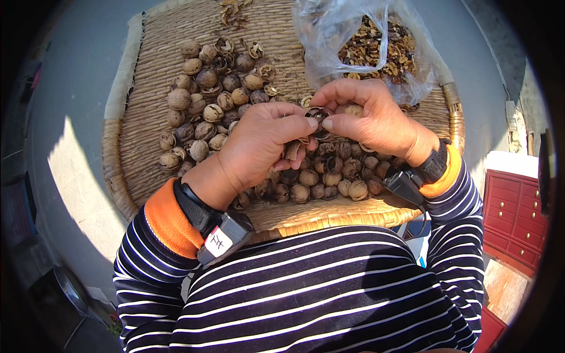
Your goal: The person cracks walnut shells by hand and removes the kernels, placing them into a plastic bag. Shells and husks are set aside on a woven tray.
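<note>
Now, fingers of the left hand [259, 138] and right hand [379, 117] are pinching opposite edges of a cracked walnut [318, 113], its long axis unclear. Left fingers are also cradling shell pieces [292, 149]. Beyond, nearer the right hand, a plastic bag [326, 47] is resting on the woven surface [265, 29].

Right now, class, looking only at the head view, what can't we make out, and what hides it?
All in the head view:
- Much of the broken walnut: covered by fingers of the left hand and right hand.
- Some walnuts in the pile: hidden behind the hands.
- Far end of the woven mat: cut off by the top edge.
- Top of the plastic bag: cut off by the same edge.
</note>
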